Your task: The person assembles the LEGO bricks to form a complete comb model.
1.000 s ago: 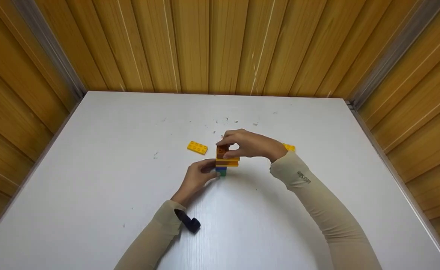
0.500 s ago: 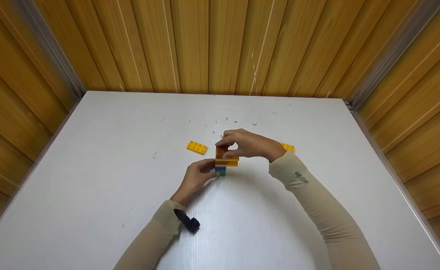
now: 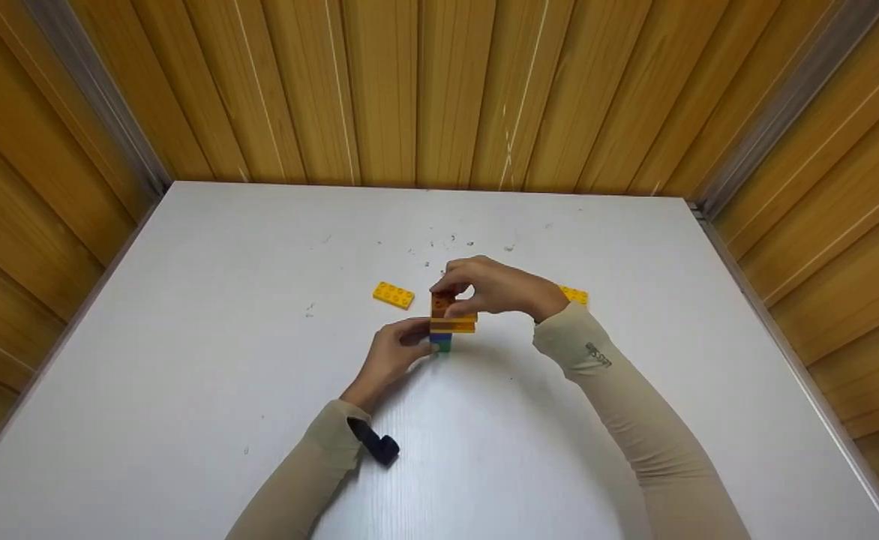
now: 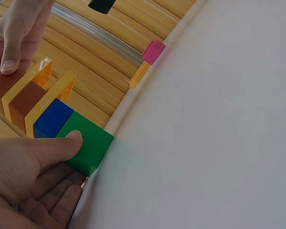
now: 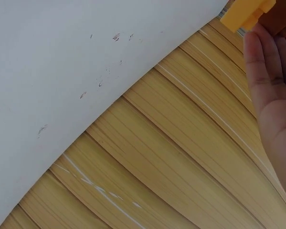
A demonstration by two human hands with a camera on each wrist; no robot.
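On the white table (image 3: 184,337), the brick stack (image 3: 451,324) stands at mid-table, unmoved over the last second. The left hand (image 3: 391,356) still pinches its green base brick (image 4: 88,145), and the right hand (image 3: 496,286) keeps gripping the brown top brick (image 3: 442,302) (barely shifting), so seating appears unfinished.

A bare recording booth — one white table (image 3: 184,360) boxed in by wood-panelled walls (image 3: 379,90).

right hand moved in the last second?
Barely: the right hand edged slightly up-left against the yellow plate lying loose on the table; it keeps pinching the brown brick.
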